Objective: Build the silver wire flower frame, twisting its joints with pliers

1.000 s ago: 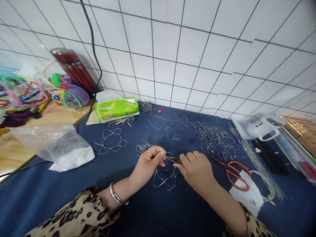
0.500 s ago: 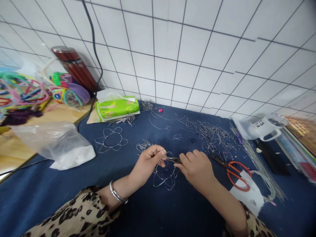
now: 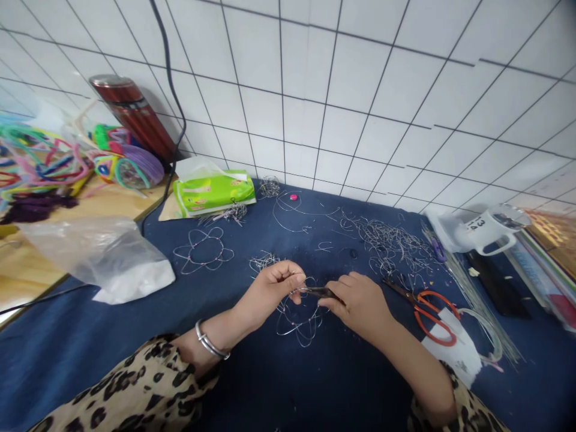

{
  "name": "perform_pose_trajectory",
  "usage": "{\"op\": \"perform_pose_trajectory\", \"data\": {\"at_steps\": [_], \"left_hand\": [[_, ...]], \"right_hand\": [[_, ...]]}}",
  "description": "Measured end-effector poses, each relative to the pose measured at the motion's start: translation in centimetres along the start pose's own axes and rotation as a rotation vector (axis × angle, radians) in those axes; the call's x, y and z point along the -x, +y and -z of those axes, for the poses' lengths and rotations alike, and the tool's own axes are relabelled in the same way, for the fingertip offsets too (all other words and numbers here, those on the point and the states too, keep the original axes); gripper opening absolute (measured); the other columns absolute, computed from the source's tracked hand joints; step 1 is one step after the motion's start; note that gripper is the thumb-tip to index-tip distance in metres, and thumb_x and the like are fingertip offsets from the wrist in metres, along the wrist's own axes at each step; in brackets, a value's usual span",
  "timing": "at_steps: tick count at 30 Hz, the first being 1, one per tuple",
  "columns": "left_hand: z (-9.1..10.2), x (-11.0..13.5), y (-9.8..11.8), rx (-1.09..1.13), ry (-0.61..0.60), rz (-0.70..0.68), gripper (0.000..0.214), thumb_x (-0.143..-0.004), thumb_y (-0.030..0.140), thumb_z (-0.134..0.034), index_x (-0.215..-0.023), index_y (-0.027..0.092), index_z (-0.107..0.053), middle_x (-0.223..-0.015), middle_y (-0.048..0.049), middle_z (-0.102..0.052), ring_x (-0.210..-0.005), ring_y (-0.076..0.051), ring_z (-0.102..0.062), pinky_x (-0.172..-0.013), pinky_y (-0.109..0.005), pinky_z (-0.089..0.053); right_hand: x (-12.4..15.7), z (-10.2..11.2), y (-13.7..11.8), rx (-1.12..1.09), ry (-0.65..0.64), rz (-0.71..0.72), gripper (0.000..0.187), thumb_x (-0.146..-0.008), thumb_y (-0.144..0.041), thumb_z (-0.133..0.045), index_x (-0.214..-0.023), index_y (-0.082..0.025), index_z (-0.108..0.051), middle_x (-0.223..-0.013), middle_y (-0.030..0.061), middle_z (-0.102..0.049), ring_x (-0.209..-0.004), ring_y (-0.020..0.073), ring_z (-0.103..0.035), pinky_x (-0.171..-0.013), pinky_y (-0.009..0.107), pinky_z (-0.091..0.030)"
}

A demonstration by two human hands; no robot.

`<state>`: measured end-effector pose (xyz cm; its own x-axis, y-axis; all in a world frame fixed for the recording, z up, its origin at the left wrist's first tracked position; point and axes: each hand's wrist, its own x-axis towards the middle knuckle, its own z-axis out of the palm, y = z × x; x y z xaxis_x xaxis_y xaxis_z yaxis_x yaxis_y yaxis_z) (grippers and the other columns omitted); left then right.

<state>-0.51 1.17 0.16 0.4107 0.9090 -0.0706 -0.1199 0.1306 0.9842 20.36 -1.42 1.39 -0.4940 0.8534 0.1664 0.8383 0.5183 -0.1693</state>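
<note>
My left hand [image 3: 279, 283] pinches the upper edge of a flower-shaped wire ring [image 3: 299, 327] strung with small pink beads, its petal loops hanging below my fingers. In my right hand [image 3: 360, 303] is a pair of dark pliers [image 3: 320, 292], gripped in a closed fist. The pliers' tips point left and meet the wire right beside my left fingertips; whether the jaws are closed on it I cannot tell. To the left on the blue cloth lies a second flower-shaped wire ring [image 3: 204, 251]. A small pile of wire pieces [image 3: 265, 261] sits just behind my left hand.
Orange-handled scissors [image 3: 435, 318] lie right of my right hand, partly over white paper [image 3: 459, 354]. Behind them spread tangled wire scraps [image 3: 391, 240] and a white mug [image 3: 492, 234]. Leftward are a plastic bag [image 3: 99, 252], a green tissue pack [image 3: 213, 195] and a red thermos [image 3: 135, 117].
The pliers have tilted nearly level, and more of them shows between my hands. The wire ring has shifted slightly left. Both hands keep their grips; the view has moved a little.
</note>
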Motion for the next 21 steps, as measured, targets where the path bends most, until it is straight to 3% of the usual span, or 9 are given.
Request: {"op": "perform_pose_trajectory", "data": {"at_steps": [21], "left_hand": [[0.5,-0.13,0.29,0.016,-0.055,0.026,0.01,-0.082,0.023,-0.058,-0.08,0.014,-0.054,-0.064,0.0039,-0.057,-0.055,-0.008,-0.056,-0.06,-0.023,-0.042]], "right_hand": [[-0.1,-0.42,0.19,0.056,0.059,0.045,0.038,-0.087,-0.051,-0.04,-0.09,-0.02,-0.062,-0.069,0.0023,-0.055,-0.069,0.0155,-0.04,-0.064,0.029,-0.025]]}}
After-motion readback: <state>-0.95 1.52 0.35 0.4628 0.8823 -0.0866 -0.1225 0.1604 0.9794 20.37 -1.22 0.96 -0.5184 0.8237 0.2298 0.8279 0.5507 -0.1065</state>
